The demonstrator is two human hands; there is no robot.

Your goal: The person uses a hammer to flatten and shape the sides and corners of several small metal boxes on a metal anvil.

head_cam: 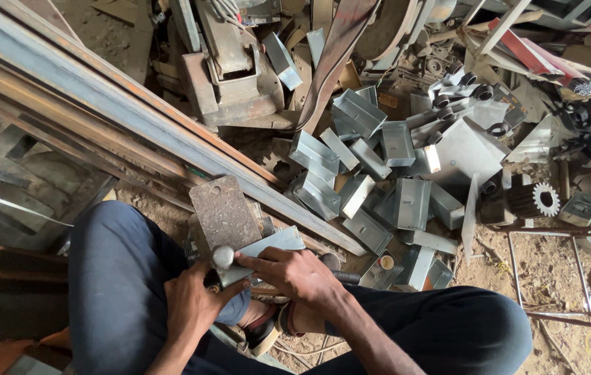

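Seated on the dirt floor (518,271) among scrap, a person presses the right hand (294,272) flat on a folded sheet-metal bracket (267,248), fingers spread rather than curled, pinning it against a rusty steel plate (224,212). The left hand (194,302) is clenched on a hammer (224,258) whose rounded head rests on the bracket. The thin, stiff piece looks light and sharp-edged, best held on its flat face. A heap of similar brackets (379,180) lies just beyond.

Dirt floor (511,267) strewn with scrap metal (392,167), long steel beams (101,104) lying across, daylight
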